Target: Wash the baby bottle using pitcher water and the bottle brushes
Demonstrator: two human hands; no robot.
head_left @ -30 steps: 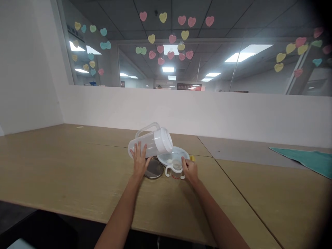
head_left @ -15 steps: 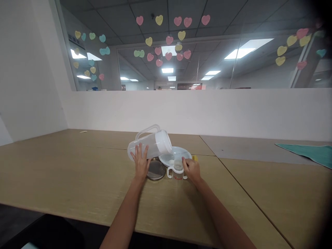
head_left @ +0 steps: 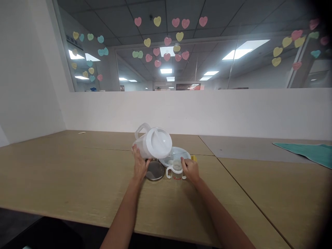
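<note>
A translucent pitcher with a white lid lies tilted in the air, its lid turned toward me and its handle up at the back left. My left hand wraps round the pitcher's body from the left and below. Just right of the lid, my right hand is closed on the right handle of a clear baby bottle with white handles and red lettering. The bottle stands upright with its top open. Behind it sits a pale blue bowl holding something small and white. A round dark metal lid or tray lies under the pitcher.
A small yellow object shows beside the bowl. On the right of the table lies a green cloth. A white wall with a window above closes off the back. A small flat piece lies at the far left.
The pitcher has swivelled, so its lid now faces me and its body points back. My left hand has turned with it. My right hand and the baby bottle stay in place.
</note>
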